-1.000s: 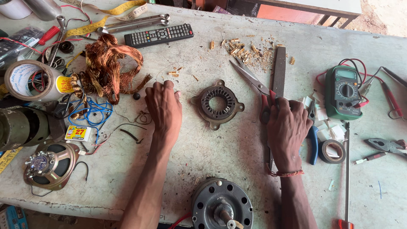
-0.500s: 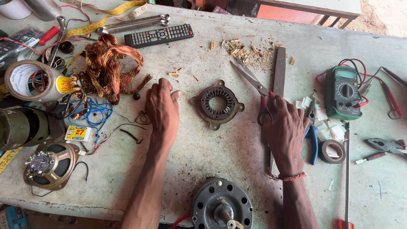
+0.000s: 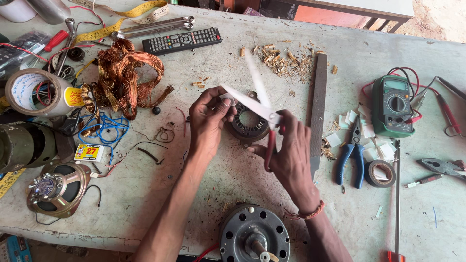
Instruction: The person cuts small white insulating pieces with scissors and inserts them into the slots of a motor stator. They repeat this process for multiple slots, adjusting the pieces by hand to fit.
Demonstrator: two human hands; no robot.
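Above the middle of the table [image 3: 145, 194], a pair of scissors [image 3: 257, 104] with red handles was held in the right hand [image 3: 286, 150], its fingers closed through the handles and the pale blades spread open and blurred with motion. A second earlier that hand had lain flat on the table beside the flat metal file [image 3: 318, 106], and the scissors had rested there unlifted; they had since been picked up and brought over the round stator [image 3: 248, 127]. The left hand [image 3: 208, 121], which had also been spread flat on the surface, was now raised, and a small pale scrap [image 3: 226, 98] was pinched between its thumb and fingertips, right at the blade's edge. From this it was judged that cutting of the scrap was being begun, with the stator lying just beneath both hands. Coiled copper wire [image 3: 128, 77] was seen to the left, well apart, and a green multimeter [image 3: 395, 104] and blue-handled pliers [image 3: 352, 155] to the right. A motor housing [image 3: 253, 235] was set at the near edge.
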